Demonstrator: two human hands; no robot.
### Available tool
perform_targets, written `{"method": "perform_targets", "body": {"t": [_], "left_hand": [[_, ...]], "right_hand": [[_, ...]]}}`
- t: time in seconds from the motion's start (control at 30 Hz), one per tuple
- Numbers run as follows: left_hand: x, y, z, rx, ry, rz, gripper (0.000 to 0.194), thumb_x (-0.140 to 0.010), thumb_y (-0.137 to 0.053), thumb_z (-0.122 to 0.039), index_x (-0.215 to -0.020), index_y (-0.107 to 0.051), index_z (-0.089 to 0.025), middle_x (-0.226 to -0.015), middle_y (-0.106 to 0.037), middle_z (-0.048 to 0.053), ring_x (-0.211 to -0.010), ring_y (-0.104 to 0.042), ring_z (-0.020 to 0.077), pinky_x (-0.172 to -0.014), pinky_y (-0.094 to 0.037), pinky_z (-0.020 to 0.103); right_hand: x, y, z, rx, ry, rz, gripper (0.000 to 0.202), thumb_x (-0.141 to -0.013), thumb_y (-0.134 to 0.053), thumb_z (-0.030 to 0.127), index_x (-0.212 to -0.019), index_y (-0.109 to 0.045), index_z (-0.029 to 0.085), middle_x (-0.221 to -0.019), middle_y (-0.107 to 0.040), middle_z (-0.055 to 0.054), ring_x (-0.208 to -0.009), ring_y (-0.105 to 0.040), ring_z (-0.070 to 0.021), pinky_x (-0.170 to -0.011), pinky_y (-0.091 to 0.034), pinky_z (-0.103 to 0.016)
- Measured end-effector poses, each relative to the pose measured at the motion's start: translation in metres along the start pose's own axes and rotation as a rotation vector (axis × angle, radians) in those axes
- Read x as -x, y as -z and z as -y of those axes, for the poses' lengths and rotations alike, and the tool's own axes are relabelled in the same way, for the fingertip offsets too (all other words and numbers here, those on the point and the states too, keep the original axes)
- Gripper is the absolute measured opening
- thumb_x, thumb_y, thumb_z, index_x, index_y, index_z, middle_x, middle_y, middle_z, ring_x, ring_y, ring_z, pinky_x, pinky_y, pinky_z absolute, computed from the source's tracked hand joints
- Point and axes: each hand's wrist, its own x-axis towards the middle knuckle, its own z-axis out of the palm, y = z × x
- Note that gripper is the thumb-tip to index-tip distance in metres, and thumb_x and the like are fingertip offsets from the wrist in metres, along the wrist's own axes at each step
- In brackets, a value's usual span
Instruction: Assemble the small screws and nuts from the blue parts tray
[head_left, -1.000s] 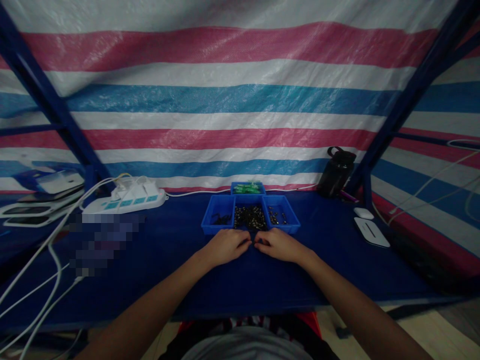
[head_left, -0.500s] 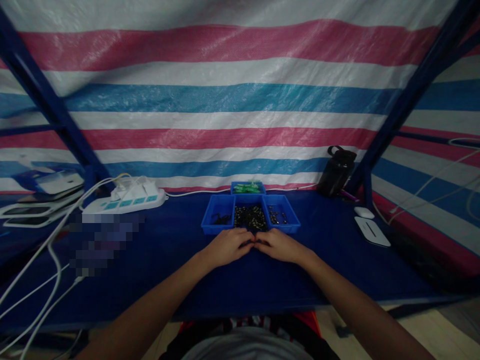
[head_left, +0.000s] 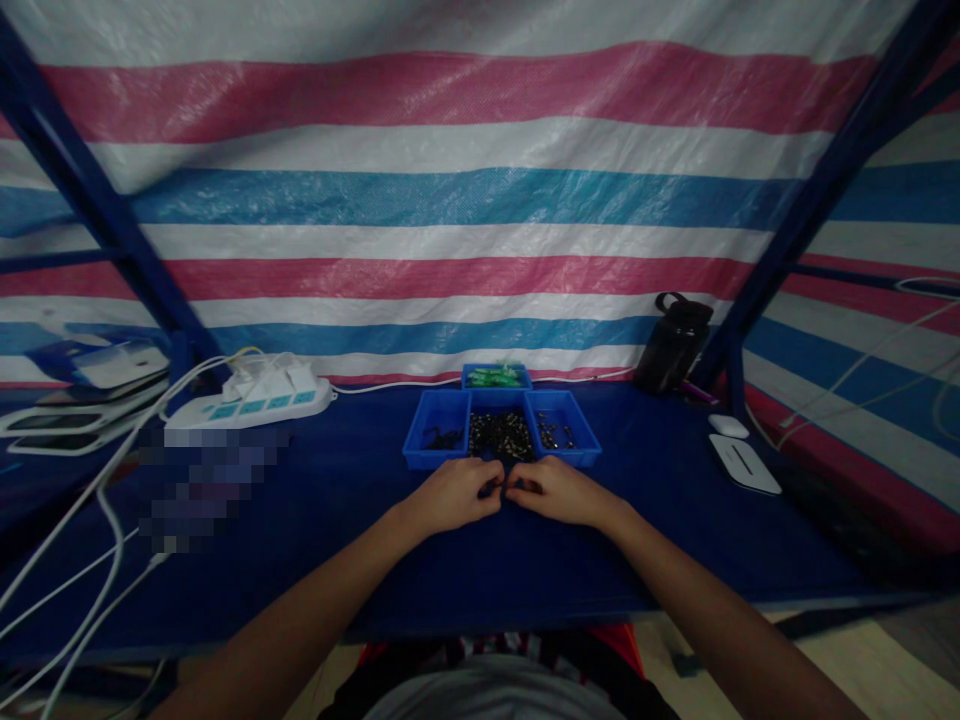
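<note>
My left hand (head_left: 459,494) and my right hand (head_left: 561,490) face each other just in front of the blue bins, their fingertips almost meeting. Both have curled fingers pinched against the thumbs. Whatever they hold, if anything, is too small or hidden to make out. Right behind them, a heap of small black and brass-coloured parts (head_left: 501,434) fills the middle bin. The left blue bin (head_left: 426,460) contains a few dark pieces (head_left: 442,438). In the right blue bin (head_left: 585,457) lie scattered small shiny metal parts (head_left: 556,432).
Behind stands another blue bin with green packets (head_left: 493,376). A white power strip (head_left: 259,408) with plugs and cables is at left, near stacked devices (head_left: 67,420). To the right are a black bottle (head_left: 673,345), a white case (head_left: 727,427) and a flat white device (head_left: 744,463).
My fingers have curled in more, and the thumbs have shifted. A slight gap now shows between the two hands. The bins and other things stay put.
</note>
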Motion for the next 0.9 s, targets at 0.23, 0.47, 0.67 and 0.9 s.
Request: {"method": "perform_targets", "body": {"t": [0.23, 0.47, 0.67, 0.9], "left_hand": [[-0.0009, -0.0026, 0.0013, -0.002, -0.01, 0.009, 0.008, -0.087, -0.052, -0.021, -0.089, -0.059, -0.02, -0.085, -0.061, 0.002, -0.081, -0.059, 0.0156, -0.07, -0.042, 0.022], [-0.0009, -0.007, 0.0066, -0.023, -0.029, 0.011, 0.011, -0.088, -0.054, -0.028, -0.091, -0.06, -0.019, -0.088, -0.062, 0.002, -0.085, -0.059, 0.0171, -0.073, -0.042, 0.024], [-0.0007, -0.0079, 0.0087, -0.036, -0.005, 0.023, 0.012, -0.089, -0.052, -0.027, -0.092, -0.061, -0.02, -0.081, -0.063, 0.001, -0.078, -0.059, 0.0162, -0.067, -0.04, 0.023], [-0.0006, -0.0032, 0.0071, -0.047, 0.005, -0.005, 0.008, -0.088, -0.054, -0.025, -0.09, -0.06, -0.02, -0.081, -0.062, 0.0, -0.075, -0.059, 0.0154, -0.065, -0.039, 0.023]], "right_hand": [[-0.0009, -0.0013, -0.0004, 0.018, 0.034, -0.017, 0.02, -0.093, -0.05, 0.031, -0.09, -0.065, 0.017, -0.072, -0.066, -0.001, -0.062, -0.057, -0.0117, -0.058, -0.035, -0.021], [-0.001, 0.0012, 0.0001, -0.004, 0.037, -0.007, 0.02, -0.093, -0.047, 0.026, -0.087, -0.065, 0.017, -0.074, -0.066, 0.0, -0.064, -0.058, -0.0118, -0.059, -0.036, -0.021], [-0.0008, 0.0033, 0.0001, 0.015, 0.033, -0.007, 0.02, -0.092, -0.047, 0.023, -0.09, -0.066, 0.017, -0.078, -0.068, -0.001, -0.068, -0.06, -0.0123, -0.063, -0.037, -0.021], [-0.0008, 0.0018, -0.0019, 0.075, 0.05, 0.011, 0.02, -0.092, -0.047, 0.025, -0.09, -0.066, 0.017, -0.078, -0.069, -0.002, -0.067, -0.061, -0.0127, -0.062, -0.036, -0.021]]}}
